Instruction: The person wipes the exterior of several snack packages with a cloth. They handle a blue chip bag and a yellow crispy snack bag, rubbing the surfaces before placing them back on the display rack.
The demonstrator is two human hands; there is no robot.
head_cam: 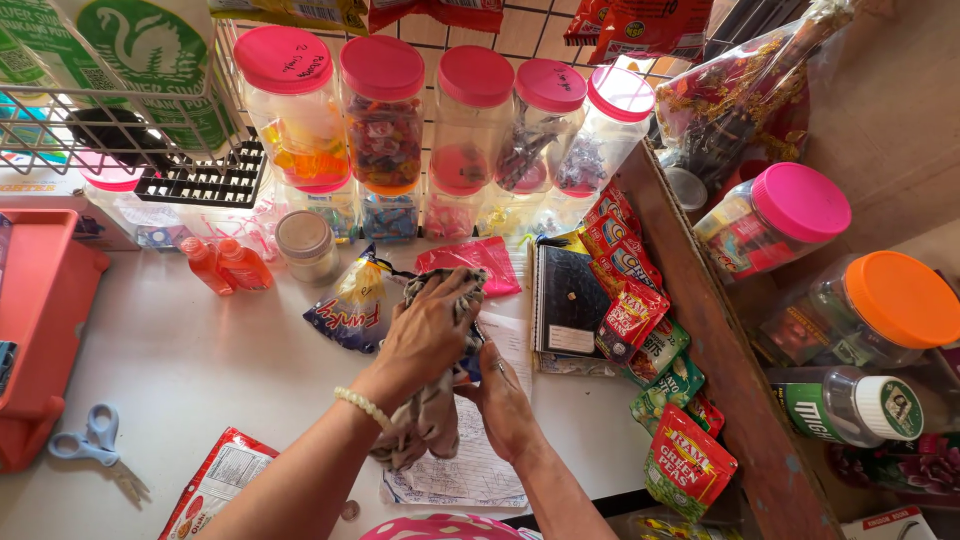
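Hands, two: left hand [428, 335] and right hand [503, 395] each grip-clenched on one mottled cloth [428, 415] before five pink-lidded jars [470, 120].

White tabletop [180, 360] in bright daylight, wire rack [60, 130] at back left, wooden partition [730, 360] on right, red tray [40, 320] at left edge

Soft matt cloth [432, 400] lies over thin paper [480, 455], near glossy foil snack packets [686, 465] and clear plastic jars [384, 115].
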